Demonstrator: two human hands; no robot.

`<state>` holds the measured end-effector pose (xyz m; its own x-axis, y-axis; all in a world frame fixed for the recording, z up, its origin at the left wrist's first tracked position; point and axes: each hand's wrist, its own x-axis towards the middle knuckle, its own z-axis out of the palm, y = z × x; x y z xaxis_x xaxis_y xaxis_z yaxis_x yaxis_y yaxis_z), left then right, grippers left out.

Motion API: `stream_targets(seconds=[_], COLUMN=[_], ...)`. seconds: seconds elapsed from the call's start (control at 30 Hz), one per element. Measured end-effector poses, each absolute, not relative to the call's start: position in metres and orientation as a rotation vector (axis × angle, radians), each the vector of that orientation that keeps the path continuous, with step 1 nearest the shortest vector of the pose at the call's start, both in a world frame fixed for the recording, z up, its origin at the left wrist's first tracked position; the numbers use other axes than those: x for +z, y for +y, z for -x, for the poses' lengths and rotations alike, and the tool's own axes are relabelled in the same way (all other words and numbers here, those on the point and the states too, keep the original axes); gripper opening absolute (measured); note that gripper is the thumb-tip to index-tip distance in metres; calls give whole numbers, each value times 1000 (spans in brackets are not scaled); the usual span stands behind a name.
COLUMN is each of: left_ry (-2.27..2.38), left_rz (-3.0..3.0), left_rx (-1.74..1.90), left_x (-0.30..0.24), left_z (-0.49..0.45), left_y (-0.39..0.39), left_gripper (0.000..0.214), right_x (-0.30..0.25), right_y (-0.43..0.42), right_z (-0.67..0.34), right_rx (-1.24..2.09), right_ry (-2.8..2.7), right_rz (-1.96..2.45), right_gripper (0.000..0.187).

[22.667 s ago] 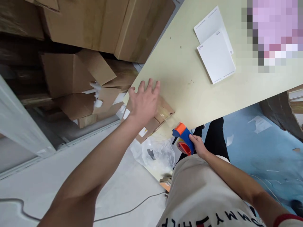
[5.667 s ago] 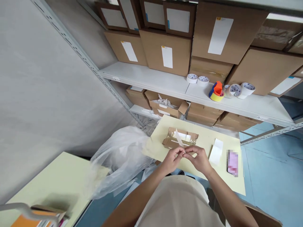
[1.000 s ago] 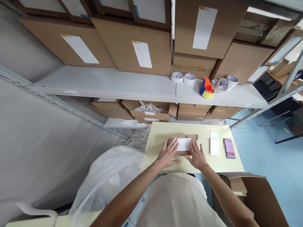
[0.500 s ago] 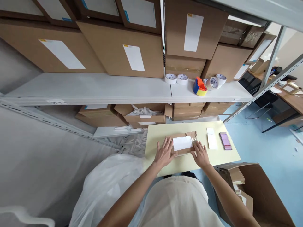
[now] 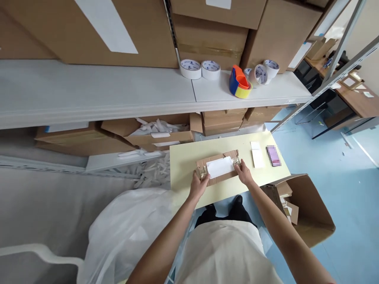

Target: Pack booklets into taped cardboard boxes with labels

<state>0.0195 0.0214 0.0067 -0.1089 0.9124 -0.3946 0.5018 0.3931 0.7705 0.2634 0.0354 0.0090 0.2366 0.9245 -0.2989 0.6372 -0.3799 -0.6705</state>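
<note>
A small flat cardboard parcel (image 5: 219, 180) with a white label (image 5: 220, 167) on top lies on a pale yellow table (image 5: 183, 161). My left hand (image 5: 197, 182) grips its left end, fingers curled round the edge. At the parcel's right end my right hand (image 5: 243, 172) holds on in the same way. The parcel sits tilted, its right end farther from me.
White label sheets (image 5: 257, 157) and a blurred pink item (image 5: 272, 155) lie right of the parcel. An open carton (image 5: 308, 213) stands on the blue floor at right. A large plastic bag (image 5: 130, 228) is at left. Tape rolls (image 5: 191, 68) and a dispenser (image 5: 239, 83) sit on the shelf above.
My hands went from lying flat on the parcel's top to gripping its two ends. The camera has dropped closer toward the shelf and table.
</note>
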Motion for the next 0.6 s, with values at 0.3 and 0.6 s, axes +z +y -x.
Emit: stream_targets(seconds=[0.3,0.6], left_ry=[1803,1606], left_rz=[-1123,-1325], left_rx=[613,691], left_x=[22,45], left_z=[-45,-145], left_y=[21,4], left_gripper=[48,51], right_x=[18,55], right_y=[-4,-86], right_z=[-283,-384], right_rx=[1157,1096], right_ry=[-1081,-769], right_rz=[1893,1670], right_gripper=[59,55])
